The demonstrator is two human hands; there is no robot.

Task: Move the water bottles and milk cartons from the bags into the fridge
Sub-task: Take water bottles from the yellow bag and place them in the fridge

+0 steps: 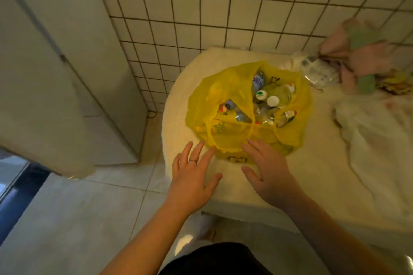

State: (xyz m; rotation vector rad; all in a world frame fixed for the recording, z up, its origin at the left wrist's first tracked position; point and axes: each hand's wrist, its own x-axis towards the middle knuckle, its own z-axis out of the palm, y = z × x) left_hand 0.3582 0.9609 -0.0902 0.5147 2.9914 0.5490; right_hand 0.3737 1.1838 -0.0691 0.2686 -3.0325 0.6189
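Bag (202, 102) of bottles (272, 101) on cream bed (297, 176), tiled wall (223, 6), fridge (55, 56)

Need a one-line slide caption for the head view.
Left hand and right hand, both open, reach for the yellow bag of bottles near the fridge.

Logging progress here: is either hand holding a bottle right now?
No, the left hand and right hand are spread open at the near edge of the yellow bag, gripping nothing.

Home kitchen: fridge (67, 73), tiled wall (223, 6).
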